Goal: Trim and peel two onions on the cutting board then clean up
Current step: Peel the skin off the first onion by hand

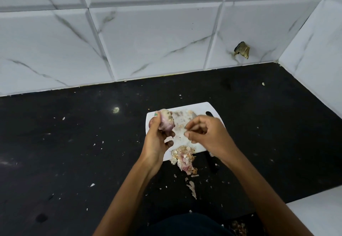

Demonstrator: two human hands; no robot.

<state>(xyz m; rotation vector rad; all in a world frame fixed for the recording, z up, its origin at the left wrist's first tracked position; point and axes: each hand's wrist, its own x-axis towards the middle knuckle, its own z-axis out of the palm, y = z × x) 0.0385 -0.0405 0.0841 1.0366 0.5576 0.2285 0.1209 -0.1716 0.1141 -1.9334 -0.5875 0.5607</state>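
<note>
While the onion (166,120) sits above the white cutting board's (201,109) left edge, the left hand (157,139) grips it with curled fingers. The right hand (205,134) hovers just beside it, fingers curled, fingertips pinched; whether they hold peel is unclear. Onion skins (184,159) pile at the board's near edge, spilling onto the black worktop (74,152).

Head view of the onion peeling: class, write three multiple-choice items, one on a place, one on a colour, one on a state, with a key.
1. Where does the pile of peels lie?
A. at the board's near edge
B. against the wall tiles
C. in a bowl

2. What colour is the counter?
A. white
B. black
C. green

3. What is the left hand doing?
A. resting flat
B. gripping a knife
C. holding an onion

Key: 1 A, the peels spill off the near edge of the board. 2 B, the counter is black under the scraps. 3 C, its fingers curl round the onion.
</note>
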